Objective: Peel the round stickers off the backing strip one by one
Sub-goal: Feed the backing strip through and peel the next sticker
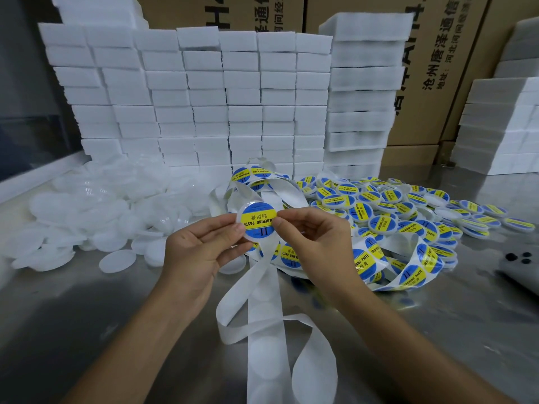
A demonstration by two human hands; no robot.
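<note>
While blank lids (73, 228) wait at left, the left hand (198, 252) pinches a lid (258, 220) steady so the right hand (315, 237) can pinch-press its round sticker (259, 219) flat — backing strip (264, 290) trailing below, finished lids (408, 205) piled right.

Shiny grey metal worktop (437, 330) is reflecting soft overhead light, white foam blocks (189, 97) are stacking high behind, brown printed cardboard boxes (437, 68) are looming beyond.
</note>
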